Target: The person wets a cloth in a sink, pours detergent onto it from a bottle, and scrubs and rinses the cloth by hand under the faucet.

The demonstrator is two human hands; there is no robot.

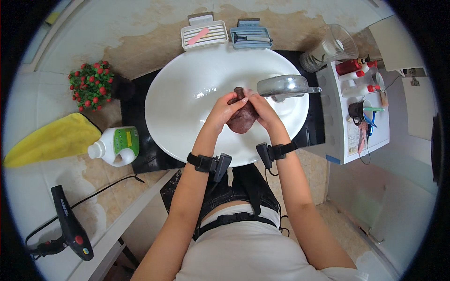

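Over the white washbasin (pixel 173 98), both my hands grip a dark reddish-brown, soft-looking bundle (pixel 242 121); it looks like wet cloth, but I cannot tell its exact kind. My left hand (pixel 224 110) presses it from the left, thumb across the top. On the other side, my right hand (pixel 261 108) has its fingers closed on its upper edge. The lower part bulges out rounded beneath the hands. Just right of the bundle, a chrome faucet (pixel 283 85) reaches over the basin. Whether water runs from it cannot be made out.
Behind the basin hang a white soap rack (pixel 204 34) and a blue-grey tray (pixel 251 38). Leftward are a potted red-flowered plant (pixel 92 85), a yellow cloth (pixel 54 140), a white-green jug (pixel 115 146) and a black hair dryer (pixel 70 225). A white cabinet (pixel 337 112) with bottles stands right.
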